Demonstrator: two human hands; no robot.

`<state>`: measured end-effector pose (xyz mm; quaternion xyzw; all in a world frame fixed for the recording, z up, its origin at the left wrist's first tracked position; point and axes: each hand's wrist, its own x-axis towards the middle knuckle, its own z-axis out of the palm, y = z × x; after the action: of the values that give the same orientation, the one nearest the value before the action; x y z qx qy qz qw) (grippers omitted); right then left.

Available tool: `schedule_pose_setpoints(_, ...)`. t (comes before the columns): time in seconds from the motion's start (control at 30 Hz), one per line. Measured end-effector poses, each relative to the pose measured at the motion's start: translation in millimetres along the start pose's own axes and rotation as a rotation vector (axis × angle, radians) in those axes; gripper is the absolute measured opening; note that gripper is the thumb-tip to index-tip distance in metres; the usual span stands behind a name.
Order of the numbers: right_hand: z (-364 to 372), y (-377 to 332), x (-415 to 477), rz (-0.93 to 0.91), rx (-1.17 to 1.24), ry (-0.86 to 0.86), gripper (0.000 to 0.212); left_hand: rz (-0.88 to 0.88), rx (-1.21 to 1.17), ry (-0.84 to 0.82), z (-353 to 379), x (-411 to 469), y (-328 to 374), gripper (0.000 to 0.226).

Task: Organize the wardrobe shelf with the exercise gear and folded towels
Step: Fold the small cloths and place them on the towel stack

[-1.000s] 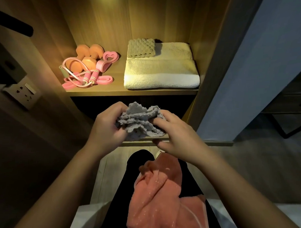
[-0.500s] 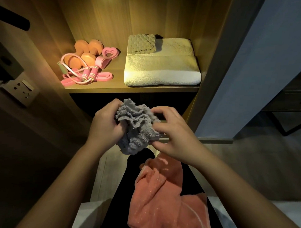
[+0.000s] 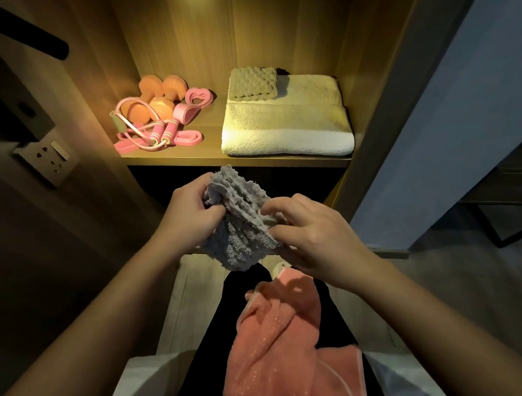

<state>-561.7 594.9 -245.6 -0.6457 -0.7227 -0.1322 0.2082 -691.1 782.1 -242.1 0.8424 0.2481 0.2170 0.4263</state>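
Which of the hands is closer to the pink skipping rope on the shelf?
Left. The left hand grips the grey cloth below and right of the skipping rope; the right hand holds it farther right.

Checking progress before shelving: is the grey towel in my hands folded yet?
Not folded: the grey towel is bunched and crumpled between the left hand and right hand.

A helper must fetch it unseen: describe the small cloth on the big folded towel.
Find the lit wooden shelf in the wardrobe; on its right half lies a large folded cream towel. The small cloth sits on that towel's back left corner. Only it has a bumpy waffle texture, and it is darker than the towel.
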Motion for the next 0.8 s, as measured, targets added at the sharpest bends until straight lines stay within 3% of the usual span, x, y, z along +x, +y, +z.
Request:
schedule_pose_setpoints(0.1, -1, -3, 4, -0.107, -0.019, 0.066, 0.011, -0.031, 0.001, -0.016, 1, 2, 7, 0.045)
schedule_pose_setpoints(0.43, 5, -4, -9, -0.198, 0.062, 0.004, 0.014, -0.027, 0.006, -0.106, 0, -2, 3, 0.043)
schedule_pose_setpoints(0.67, 3, -3, -17, 0.095, -0.080, -0.184, 0.012, -0.006, 0.082, -0.119, -10, -1, 2, 0.021)
schedule_pose_setpoints(0.8, 3, -5, -11, 0.145, 0.159, -0.304, 0.020, 0.050, 0.143, -0.109, -6, -3, 10, 0.021)
